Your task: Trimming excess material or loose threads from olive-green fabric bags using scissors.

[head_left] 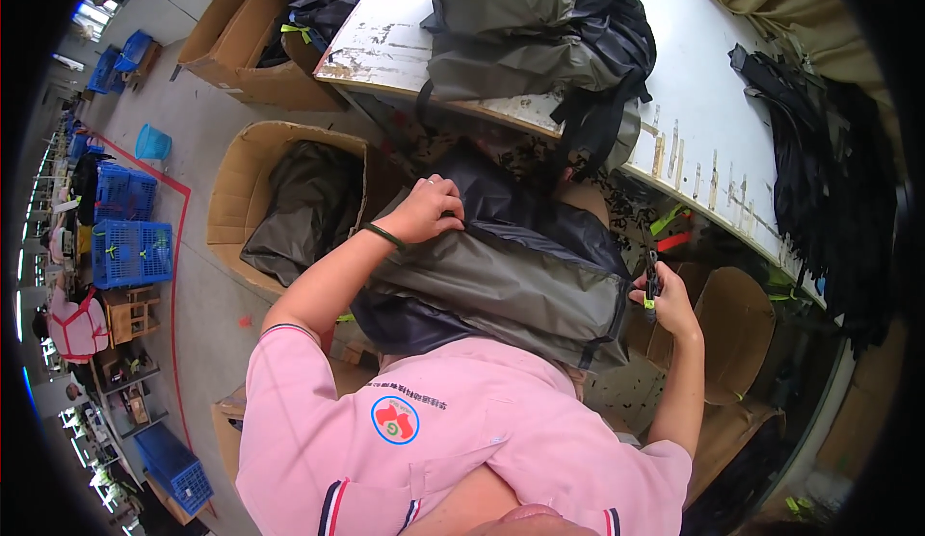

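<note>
Across my lap lies an olive-grey and black coated-fabric bag (501,281), its black side spread on the far part. My left hand (431,210) is closed on the bag's upper left part, with fingers and thumb pinching the fabric. At the bag's right end, my right hand (672,303) is closed round small black thread snips (651,276) with a yellow-green patch. The snips point away from me, beside the dark strip along the bag's end. Whether their blades touch the fabric I cannot tell.
A worn white table (684,141) stands ahead, with another olive and black bag (520,30) on it. Black straps (819,170) hang over its right side. Cardboard boxes flank me: one at left (231,189) holds a dark bag, another stands at right (737,334). Black scraps litter the floor.
</note>
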Tool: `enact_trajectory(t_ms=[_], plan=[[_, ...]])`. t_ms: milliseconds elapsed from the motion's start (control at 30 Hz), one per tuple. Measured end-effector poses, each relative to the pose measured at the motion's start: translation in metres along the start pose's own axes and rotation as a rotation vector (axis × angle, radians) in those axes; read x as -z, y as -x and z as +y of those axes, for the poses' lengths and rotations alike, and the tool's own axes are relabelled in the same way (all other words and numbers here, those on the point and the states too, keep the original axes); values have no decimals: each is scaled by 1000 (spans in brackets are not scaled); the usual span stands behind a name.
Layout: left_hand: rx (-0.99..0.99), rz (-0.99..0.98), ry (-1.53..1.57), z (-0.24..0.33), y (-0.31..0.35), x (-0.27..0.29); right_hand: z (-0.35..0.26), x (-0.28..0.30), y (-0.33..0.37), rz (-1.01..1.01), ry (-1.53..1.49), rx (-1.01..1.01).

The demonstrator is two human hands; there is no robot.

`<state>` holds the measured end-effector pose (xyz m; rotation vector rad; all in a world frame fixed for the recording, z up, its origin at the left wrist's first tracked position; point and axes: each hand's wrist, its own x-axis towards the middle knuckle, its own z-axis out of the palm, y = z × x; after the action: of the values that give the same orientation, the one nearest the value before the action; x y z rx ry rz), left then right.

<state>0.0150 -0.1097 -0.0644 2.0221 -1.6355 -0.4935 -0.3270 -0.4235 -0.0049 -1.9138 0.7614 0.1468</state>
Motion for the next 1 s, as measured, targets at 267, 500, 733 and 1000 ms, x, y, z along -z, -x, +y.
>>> enact_trajectory(t_ms=[267, 500, 733, 1000], plan=[[298, -273, 915, -2, -3, 45, 12, 8, -4, 99, 7, 15], [312, -264, 966, 5, -14, 62, -11, 20, -5, 133, 66, 65], [364, -150, 892, -4, -14, 75, -15, 15, -26, 162, -63, 121], [-70, 363, 3, 67, -51, 46, -11, 16, -1, 414, 246, 174]])
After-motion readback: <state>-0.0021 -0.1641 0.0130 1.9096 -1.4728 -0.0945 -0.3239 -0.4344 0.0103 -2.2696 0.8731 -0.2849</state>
